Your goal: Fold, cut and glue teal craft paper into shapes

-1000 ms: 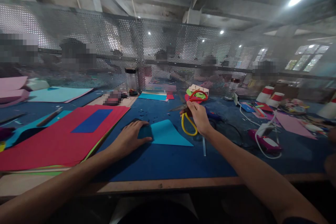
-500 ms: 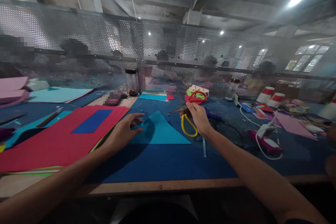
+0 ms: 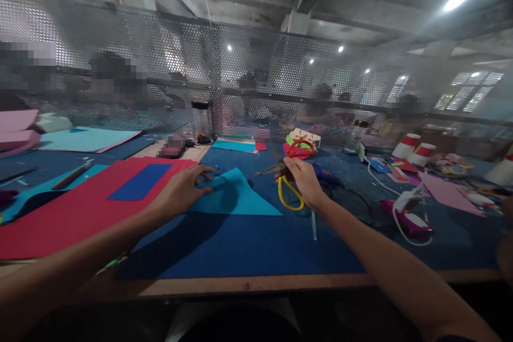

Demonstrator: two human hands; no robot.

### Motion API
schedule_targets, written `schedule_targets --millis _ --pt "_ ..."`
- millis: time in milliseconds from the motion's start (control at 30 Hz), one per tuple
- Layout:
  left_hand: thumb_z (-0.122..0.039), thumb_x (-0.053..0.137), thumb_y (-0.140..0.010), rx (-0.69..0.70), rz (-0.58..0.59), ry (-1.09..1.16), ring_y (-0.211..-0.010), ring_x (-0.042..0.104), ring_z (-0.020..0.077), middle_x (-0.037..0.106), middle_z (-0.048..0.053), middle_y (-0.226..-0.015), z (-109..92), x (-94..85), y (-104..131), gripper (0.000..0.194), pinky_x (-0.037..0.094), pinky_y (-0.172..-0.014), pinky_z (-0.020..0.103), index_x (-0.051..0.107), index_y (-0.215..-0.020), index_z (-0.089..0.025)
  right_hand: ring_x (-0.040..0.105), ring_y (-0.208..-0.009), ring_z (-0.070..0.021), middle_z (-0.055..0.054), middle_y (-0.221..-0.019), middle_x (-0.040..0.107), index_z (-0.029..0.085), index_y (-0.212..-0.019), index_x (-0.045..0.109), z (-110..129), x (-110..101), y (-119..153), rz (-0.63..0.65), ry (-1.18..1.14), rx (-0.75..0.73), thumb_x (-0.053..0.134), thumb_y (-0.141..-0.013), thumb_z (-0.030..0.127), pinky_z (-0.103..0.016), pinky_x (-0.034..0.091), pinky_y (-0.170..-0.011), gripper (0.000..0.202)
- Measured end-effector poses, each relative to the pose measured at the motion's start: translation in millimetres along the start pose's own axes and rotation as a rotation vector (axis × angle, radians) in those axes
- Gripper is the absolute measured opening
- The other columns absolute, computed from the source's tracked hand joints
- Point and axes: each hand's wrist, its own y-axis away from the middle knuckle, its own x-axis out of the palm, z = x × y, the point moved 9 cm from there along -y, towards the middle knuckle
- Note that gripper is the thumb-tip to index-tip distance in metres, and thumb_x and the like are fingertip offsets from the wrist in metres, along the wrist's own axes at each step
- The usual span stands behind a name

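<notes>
A turquoise sheet with a pointed top (image 3: pixel 236 197) lies on the blue table mat in front of me. My left hand (image 3: pixel 186 184) is at its left end, thumb and fingers apart; whether the fingertips press on the sheet I cannot tell. In my right hand (image 3: pixel 302 179) is a pair of scissors (image 3: pixel 290 197) with one yellow and one orange-red handle loop. Their blades are spread and point left, just beyond the sheet's right slope. Left of the sheet, under my left forearm, lies a stack of red sheets (image 3: pixel 92 214) topped by a dark blue strip (image 3: pixel 140 181).
A glue gun (image 3: pixel 326 175) with a black cord lies behind my right hand. Farther right are a purple device (image 3: pixel 406 219) with white cable and red-and-white cones (image 3: pixel 422 154). Glass jars (image 3: pixel 201 123) stand by the perforated screen (image 3: pixel 256 75). A knife-like tool (image 3: pixel 72 175) lies left.
My left hand has shifted left and slightly up. The turquoise sheet has slid left too, its right corner drawing away from the scissors. My right hand has barely moved.
</notes>
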Motion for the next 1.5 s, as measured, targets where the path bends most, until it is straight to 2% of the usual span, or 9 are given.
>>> schedule_targets --millis 167,367,500,767,967,1100,1167,1300,1500 --pt "-0.044 0.070 -0.068 0.030 0.028 0.006 -0.082 0.062 0.0232 0.071 0.008 -0.105 0.3 3.8 -12.3 0.060 0.052 -0.075 0.036 0.068 -0.123 -0.020 0.071 -0.066 -0.0239 -0.006 -0.075 0.074 0.023 -0.077 0.060 1.0 0.7 0.5 0.012 -0.017 0.001 0.064 -0.088 0.065 -0.038 0.060 -0.070 0.044" --pt "-0.050 0.068 -0.071 -0.010 0.047 0.039 -0.081 0.068 0.0266 0.069 0.006 -0.087 22.0 20.5 -14.3 0.054 0.055 -0.073 0.037 0.072 -0.114 -0.018 0.070 -0.062 -0.0232 -0.005 -0.072 0.074 0.022 -0.077 0.060 -0.5 1.9 -0.8 0.030 -0.024 0.011 0.065 -0.087 0.064 -0.038 0.060 -0.069 0.044" --pt "-0.056 0.070 -0.072 -0.031 0.041 0.054 -0.093 0.071 0.0297 0.074 0.006 -0.094 27.9 20.2 -9.5 0.050 0.056 -0.081 0.039 0.071 -0.109 -0.022 0.072 -0.068 -0.0248 -0.006 -0.075 0.075 0.022 -0.078 0.061 -5.1 0.3 -1.3 0.018 0.017 0.034 0.064 -0.088 0.066 -0.038 0.060 -0.070 0.044" --pt "-0.054 0.067 -0.074 -0.023 0.026 0.045 -0.104 0.071 0.0338 0.077 0.006 -0.098 20.2 13.8 -5.5 0.034 0.055 -0.086 0.039 0.063 -0.092 -0.025 0.071 -0.064 -0.0232 -0.004 -0.073 0.074 0.022 -0.079 0.063 -7.8 4.6 -0.5 0.069 -0.015 0.063 0.066 -0.088 0.062 -0.038 0.061 -0.070 0.041" --pt "-0.049 0.062 -0.080 0.074 0.022 -0.053 -0.093 0.070 0.0313 0.074 0.006 -0.097 9.3 12.9 -2.2 0.026 0.053 -0.082 0.039 0.060 -0.089 -0.025 0.071 -0.063 -0.0216 -0.005 -0.072 0.075 0.021 -0.076 0.063 -2.2 5.5 -1.2 0.124 0.026 0.066 0.067 -0.087 0.063 -0.035 0.059 -0.066 0.044" --pt "-0.045 0.060 -0.082 0.168 0.006 -0.058 -0.117 0.062 0.0320 0.066 0.011 -0.125 -4.8 10.0 -0.1 0.022 0.048 -0.099 0.042 0.058 -0.081 -0.023 0.070 -0.061 -0.0205 -0.006 -0.071 0.076 0.019 -0.076 0.060 2.9 7.5 0.3 0.218 0.109 0.083 0.065 -0.088 0.063 -0.030 0.054 -0.061 0.045" --pt "-0.045 0.060 -0.082 0.152 -0.019 -0.063 -0.112 0.064 0.0319 0.069 0.010 -0.117 -5.2 6.8 -0.1 0.022 0.049 -0.096 0.042 0.058 -0.082 -0.023 0.070 -0.060 -0.0191 -0.006 -0.071 0.076 0.019 -0.077 0.061 1.0 6.8 0.5 0.256 0.169 0.118 0.063 -0.091 0.059 -0.028 0.050 -0.058 0.043" --pt "-0.046 0.058 -0.082 0.051 -0.023 -0.052 -0.086 0.068 0.0286 0.071 0.004 -0.087 5.1 5.2 -0.5 0.023 0.052 -0.078 0.037 0.060 -0.088 -0.025 0.068 -0.060 -0.0153 -0.006 -0.069 0.076 0.017 -0.076 0.064 -6.3 5.7 -0.8 0.347 0.312 0.151 0.059 -0.095 0.052 -0.023 0.043 -0.055 0.040" --pt "-0.055 0.065 -0.077 0.022 -0.057 0.097 -0.108 0.068 0.0339 0.073 0.006 -0.104 17.8 2.6 -2.3 0.043 0.055 -0.091 0.041 0.063 -0.106 -0.023 0.052 -0.043 -0.0107 -0.004 -0.060 0.073 0.018 -0.071 0.063 -20.8 3.5 0.0 0.460 0.385 0.237 0.066 -0.089 0.051 -0.022 0.029 -0.043 0.038"
